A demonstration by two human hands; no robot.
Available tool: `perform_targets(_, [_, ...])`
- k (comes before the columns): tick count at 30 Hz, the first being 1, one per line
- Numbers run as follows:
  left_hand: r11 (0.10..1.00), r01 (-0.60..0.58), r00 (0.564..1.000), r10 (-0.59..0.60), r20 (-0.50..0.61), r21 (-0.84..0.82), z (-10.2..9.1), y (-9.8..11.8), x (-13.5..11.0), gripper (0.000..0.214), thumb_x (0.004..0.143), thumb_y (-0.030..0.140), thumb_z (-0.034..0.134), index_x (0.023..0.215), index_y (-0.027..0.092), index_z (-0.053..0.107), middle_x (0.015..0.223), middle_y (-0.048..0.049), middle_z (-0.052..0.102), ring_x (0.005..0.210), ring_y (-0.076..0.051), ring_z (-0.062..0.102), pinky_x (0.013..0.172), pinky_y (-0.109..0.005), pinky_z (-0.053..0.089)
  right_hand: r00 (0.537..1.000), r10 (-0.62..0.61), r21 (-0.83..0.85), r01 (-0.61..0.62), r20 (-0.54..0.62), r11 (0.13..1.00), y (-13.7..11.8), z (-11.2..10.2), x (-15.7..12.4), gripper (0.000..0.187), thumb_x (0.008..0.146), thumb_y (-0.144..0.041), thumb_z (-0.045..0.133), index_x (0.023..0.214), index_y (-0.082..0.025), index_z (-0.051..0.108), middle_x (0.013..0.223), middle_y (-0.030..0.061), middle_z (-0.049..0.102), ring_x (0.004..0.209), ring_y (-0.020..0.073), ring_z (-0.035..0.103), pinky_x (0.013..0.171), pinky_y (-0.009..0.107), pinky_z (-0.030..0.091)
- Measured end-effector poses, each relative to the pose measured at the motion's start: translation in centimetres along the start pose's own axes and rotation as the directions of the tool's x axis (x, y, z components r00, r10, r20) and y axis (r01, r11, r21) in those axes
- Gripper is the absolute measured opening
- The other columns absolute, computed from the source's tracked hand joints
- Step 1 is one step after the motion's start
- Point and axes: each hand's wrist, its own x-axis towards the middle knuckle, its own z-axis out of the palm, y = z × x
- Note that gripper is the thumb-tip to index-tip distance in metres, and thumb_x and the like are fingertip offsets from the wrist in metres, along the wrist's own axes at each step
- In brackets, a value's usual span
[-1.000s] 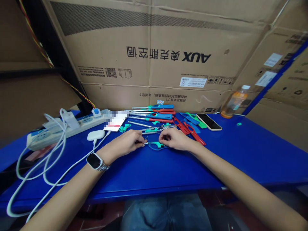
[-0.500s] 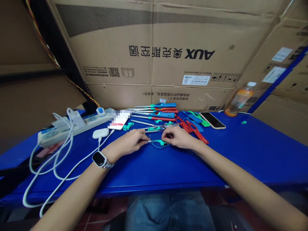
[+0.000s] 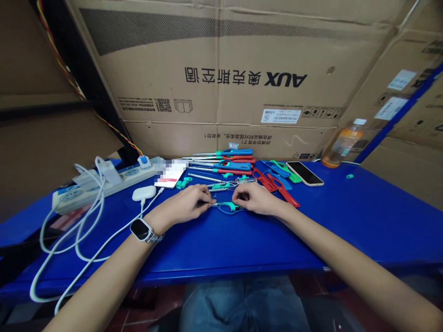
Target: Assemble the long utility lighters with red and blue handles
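A partly assembled long-nosed lighter (image 3: 228, 207), with a blue shell and a green trigger piece, lies on the blue tabletop between my hands. My left hand (image 3: 190, 203), a watch on its wrist, is pinched on the metal tube at the lighter's left end. At the handle end, the fingers of my right hand (image 3: 253, 197) are closed on the lighter; my hand hides that part. Just beyond, another opened lighter with a green trigger (image 3: 219, 186) rests on the table. Red shell halves (image 3: 287, 193) lie to the right of my right hand.
Behind stand several lighters in blue and red (image 3: 235, 165). Loose green pieces (image 3: 182, 183) lie left of them. A phone (image 3: 305, 173) and a drink bottle (image 3: 344, 143) are at right. A power strip (image 3: 114, 184) with white cables is at left; a cardboard box (image 3: 166, 60) walls the back.
Both hands keep nearly the same place on the lighter. The whole view has shifted very slightly; nothing was visibly picked up or let go.
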Motion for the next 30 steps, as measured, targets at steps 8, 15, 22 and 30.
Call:
perform_targets(8, [0.998, 0.036, 0.999, -0.037, -0.005, -0.060, 0.4, -0.2, 0.3, 0.019, 0.092, 0.018, 0.058, 0.091, 0.016, 0.076, 0.089, -0.0066, 0.065, 0.076, -0.016, 0.062, 0.072, -0.028, 0.048, 1.000, 0.015, -0.001, -0.015, 0.011, 1.000, -0.4, -0.2, -0.1, 0.009, 0.081, -0.015, 0.064, 0.080, -0.019, 0.072, 0.077, -0.0007, 0.070, 0.067, 0.0112, 0.056, 0.061, 0.023, 0.036])
perform_targets(15, [0.991, 0.081, 0.997, -0.082, -0.007, -0.105, 0.5, -0.2, 0.4, 0.018, 0.091, 0.024, 0.060, 0.094, 0.017, 0.076, 0.091, -0.0060, 0.066, 0.076, -0.016, 0.062, 0.072, -0.028, 0.048, 1.000, 0.006, 0.012, -0.006, 0.012, 1.000, -0.3, -0.1, 0.0, 0.009, 0.080, -0.015, 0.063, 0.081, -0.019, 0.072, 0.077, -0.0007, 0.069, 0.069, 0.0117, 0.058, 0.060, 0.023, 0.036])
perform_targets(22, [0.994, 0.075, 0.996, -0.079, -0.048, -0.080, 1.2, 0.2, 0.7, 0.020, 0.092, 0.030, 0.061, 0.099, 0.016, 0.073, 0.096, -0.0071, 0.067, 0.081, -0.018, 0.063, 0.073, -0.029, 0.048, 1.000, -0.002, -0.019, 0.002, -0.011, 1.000, 0.0, -0.1, -0.1, 0.009, 0.081, -0.018, 0.065, 0.082, -0.020, 0.073, 0.080, -0.0004, 0.071, 0.068, 0.0119, 0.057, 0.061, 0.024, 0.035])
perform_targets(30, [0.991, 0.065, 0.996, -0.071, -0.045, -0.121, 1.2, -0.2, 0.9, 0.020, 0.093, 0.029, 0.058, 0.096, 0.017, 0.074, 0.094, -0.0067, 0.067, 0.081, -0.018, 0.064, 0.074, -0.029, 0.050, 0.997, 0.001, 0.005, 0.000, -0.082, 1.000, 0.1, 0.1, -0.5, 0.009, 0.085, -0.024, 0.067, 0.085, -0.022, 0.075, 0.078, -0.0010, 0.070, 0.069, 0.0123, 0.057, 0.062, 0.025, 0.035])
